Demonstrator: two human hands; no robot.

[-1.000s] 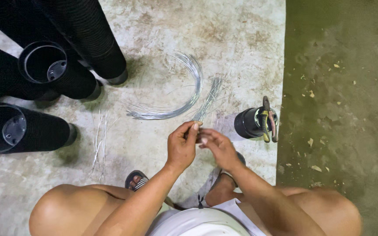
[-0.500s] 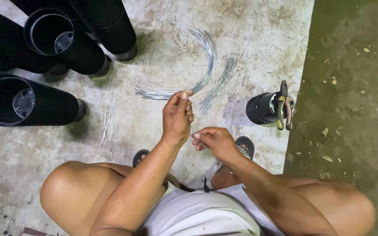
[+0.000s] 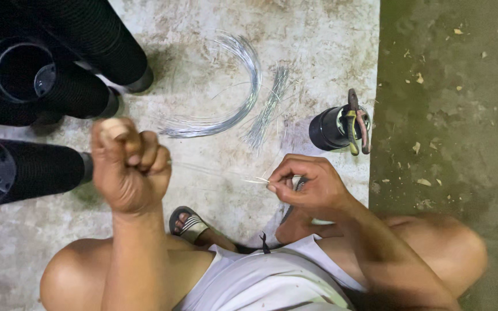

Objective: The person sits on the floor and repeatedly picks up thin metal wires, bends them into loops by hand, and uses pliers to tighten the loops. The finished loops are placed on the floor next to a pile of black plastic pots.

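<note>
I squat over a concrete floor. My left hand (image 3: 131,164) is a raised fist, pinching one end of a thin wire (image 3: 214,171) that stretches across to my right hand (image 3: 309,187). My right hand pinches the other end of that wire between thumb and fingers, just above my knee. Beyond the hands lie a curved bundle of shiny wire (image 3: 234,86) and a small sheaf of short straight wires (image 3: 267,112).
Stacks of black plastic pots (image 3: 47,86) lie on their sides at the left. A small black pot (image 3: 332,128) with pliers (image 3: 357,121) resting on it stands at the right. Further right the floor turns to a darker, greenish strip (image 3: 451,115) strewn with debris.
My hands have drawn apart: the left has swung up and to the left as a fist, pulling the wire taut. The right has stayed low near my knee.
</note>
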